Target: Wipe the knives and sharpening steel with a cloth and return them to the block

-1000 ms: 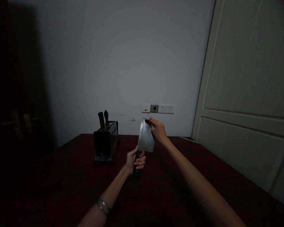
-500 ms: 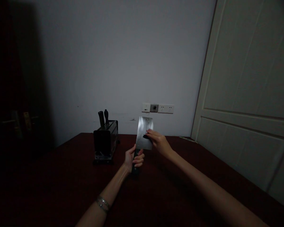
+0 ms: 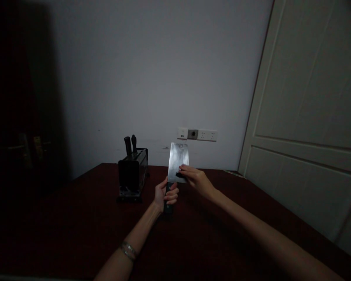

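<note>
A cleaver (image 3: 179, 154) with a broad steel blade and a dark riveted handle is held up in front of me, blade upward. My left hand (image 3: 164, 194) is wrapped round its handle. Against the lower part of the blade lie the stretched-out fingers of my right hand (image 3: 197, 180), coming in from the right. A dark patch shows on the blade under those fingertips; whether it is a shadow, a reflection or a small object I cannot tell. The right thumb is hidden.
Left of my hands a dark knife block (image 3: 133, 171) stands on the dark red table (image 3: 84, 218), with two handles sticking up from it. Behind is a grey wall (image 3: 152, 78) with socket plates (image 3: 207, 135). A panelled white door (image 3: 307, 97) rises on the right.
My right fingers have slid a little down the blade toward the handle. My left hand keeps its grip on the cleaver. The view has shifted slightly, so the surroundings sit further right.
</note>
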### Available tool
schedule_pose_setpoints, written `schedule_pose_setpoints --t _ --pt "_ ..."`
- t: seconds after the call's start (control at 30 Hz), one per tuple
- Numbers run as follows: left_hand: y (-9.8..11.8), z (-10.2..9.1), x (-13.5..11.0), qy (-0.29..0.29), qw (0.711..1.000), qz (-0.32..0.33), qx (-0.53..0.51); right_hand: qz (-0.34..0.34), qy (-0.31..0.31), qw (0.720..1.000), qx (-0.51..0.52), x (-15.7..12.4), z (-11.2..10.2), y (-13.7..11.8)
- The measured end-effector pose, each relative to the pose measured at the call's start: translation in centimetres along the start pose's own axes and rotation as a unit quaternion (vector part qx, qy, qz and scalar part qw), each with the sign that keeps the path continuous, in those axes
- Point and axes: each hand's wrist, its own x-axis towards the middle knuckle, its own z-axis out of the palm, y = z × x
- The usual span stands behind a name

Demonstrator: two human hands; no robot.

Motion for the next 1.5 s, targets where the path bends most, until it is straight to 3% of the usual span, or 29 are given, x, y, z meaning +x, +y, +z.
schedule_pose_setpoints --t 0.17,0.3,0.4,0.53,0.67,0.83,1.17,1.4,1.5 --pt "0.0 -0.2 0.0 0.007 0.999 -0.029 0.014 0.033 0.042 0.998 -0.024 1.8 0.8 1.0" --pt "0.0 -0.3 0.1 0.032 0.999 -0.030 0.027 -0.030 -0.015 0.999 -0.004 -0.2 2.7 -1.1" --pt "-0.1 -0.1 0.1 0.036 0.998 -0.040 0.037 -0.045 -0.033 0.998 -0.001 -0.6 2.3 -1.4" --pt "-0.3 0.0 0.1 0.020 0.997 -0.067 0.037 0.007 0.013 0.999 -0.031 1.4 0.7 0.4" --pt "-0.3 -0.1 0.1 0.016 0.997 -0.065 0.033 0.032 0.055 0.997 -0.037 1.8 1.5 0.4" --pt "-0.3 -0.3 0.1 0.022 0.999 -0.040 0.026 -0.032 -0.011 0.999 -0.023 0.3 3.3 -1.2" --pt "-0.9 -0.4 0.4 0.017 0.993 -0.103 0.049 0.092 0.080 0.989 -0.085 4.8 0.3 4.2" --pt "-0.9 -0.5 0.3 0.036 0.994 -0.085 0.053 0.052 0.053 0.997 -0.025 1.1 2.5 0.4" --pt "-0.9 -0.7 0.4 0.046 0.993 -0.090 0.067 0.025 0.021 0.999 -0.002 -0.6 2.2 -0.6"
